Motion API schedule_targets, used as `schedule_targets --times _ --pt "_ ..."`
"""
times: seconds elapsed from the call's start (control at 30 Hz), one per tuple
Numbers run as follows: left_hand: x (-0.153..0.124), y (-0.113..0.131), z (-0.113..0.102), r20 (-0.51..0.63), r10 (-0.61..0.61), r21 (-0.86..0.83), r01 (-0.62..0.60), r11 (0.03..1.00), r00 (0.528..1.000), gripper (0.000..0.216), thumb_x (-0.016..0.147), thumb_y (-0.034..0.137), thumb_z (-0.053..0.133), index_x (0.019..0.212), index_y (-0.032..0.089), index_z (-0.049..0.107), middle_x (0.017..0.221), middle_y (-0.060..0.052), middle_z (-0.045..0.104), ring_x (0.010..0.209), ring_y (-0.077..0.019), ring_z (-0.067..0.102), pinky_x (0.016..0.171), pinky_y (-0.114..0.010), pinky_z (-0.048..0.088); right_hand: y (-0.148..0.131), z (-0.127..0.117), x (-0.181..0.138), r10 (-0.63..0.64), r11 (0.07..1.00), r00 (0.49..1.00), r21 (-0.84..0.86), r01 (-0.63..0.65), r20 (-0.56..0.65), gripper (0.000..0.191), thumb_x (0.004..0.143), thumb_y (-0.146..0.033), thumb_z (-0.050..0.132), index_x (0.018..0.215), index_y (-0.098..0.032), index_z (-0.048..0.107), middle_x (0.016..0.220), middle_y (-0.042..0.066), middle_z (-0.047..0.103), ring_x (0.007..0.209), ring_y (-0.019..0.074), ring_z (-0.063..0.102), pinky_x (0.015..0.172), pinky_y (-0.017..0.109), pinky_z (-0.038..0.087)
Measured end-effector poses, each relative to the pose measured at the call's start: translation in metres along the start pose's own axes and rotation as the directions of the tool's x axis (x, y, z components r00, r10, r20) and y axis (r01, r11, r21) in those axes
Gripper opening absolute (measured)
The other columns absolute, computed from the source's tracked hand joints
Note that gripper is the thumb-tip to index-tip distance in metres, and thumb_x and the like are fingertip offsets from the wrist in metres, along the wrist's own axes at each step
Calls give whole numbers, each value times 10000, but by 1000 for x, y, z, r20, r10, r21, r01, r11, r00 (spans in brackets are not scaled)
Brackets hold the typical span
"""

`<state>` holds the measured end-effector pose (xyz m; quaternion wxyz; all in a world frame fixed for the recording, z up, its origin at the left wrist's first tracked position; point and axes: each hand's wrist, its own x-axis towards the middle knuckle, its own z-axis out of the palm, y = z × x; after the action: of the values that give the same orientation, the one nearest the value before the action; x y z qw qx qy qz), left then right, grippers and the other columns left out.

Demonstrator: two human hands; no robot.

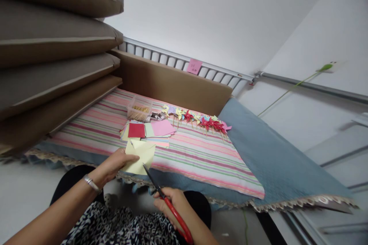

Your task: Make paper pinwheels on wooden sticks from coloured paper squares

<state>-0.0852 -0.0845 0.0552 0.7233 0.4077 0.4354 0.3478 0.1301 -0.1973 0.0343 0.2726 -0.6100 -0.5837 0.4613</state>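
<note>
My left hand (115, 164) pinches a pale yellow square of paper (140, 155) by its left edge, holding it above the near edge of the bed. My right hand (169, 203) grips red-handled scissors (169, 204), whose dark blades point up and left into the lower edge of the yellow paper. A silver bracelet sits on my left wrist. Just beyond the paper lies a loose pile of coloured paper squares (148, 130) in red, pink, green and yellow.
A clear plastic box of wooden sticks (139, 109) stands behind the pile. A row of finished paper pinwheels (198, 119) lies along the cardboard board (172, 84). Striped cloth (184, 153) covers the bed over a blue quilt (267, 149). Brown cushions (54, 57) are stacked at left.
</note>
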Motion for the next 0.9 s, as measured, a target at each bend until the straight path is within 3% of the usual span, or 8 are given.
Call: schedule_targets --times 0.4,0.9 --pt "0 0 0 -35 -6 -22 5 1000 999 365 545 220 761 874 82 689 727 -108 751 623 -233 686 587 -292 521 1 4 1 -36 999 999 -34 35 -22 174 658 -299 708 780 -178 734 466 -61 410 449 83 336 459 216 297" --pt "1 -6 2 -17 27 -14 -27 1000 999 344 576 234 754 881 83 705 780 -122 754 639 -229 685 592 -289 513 -1 5 -1 -4 1000 1000 -10 4 -12 251 693 -360 685 850 -167 713 527 -47 481 456 87 420 449 192 346"
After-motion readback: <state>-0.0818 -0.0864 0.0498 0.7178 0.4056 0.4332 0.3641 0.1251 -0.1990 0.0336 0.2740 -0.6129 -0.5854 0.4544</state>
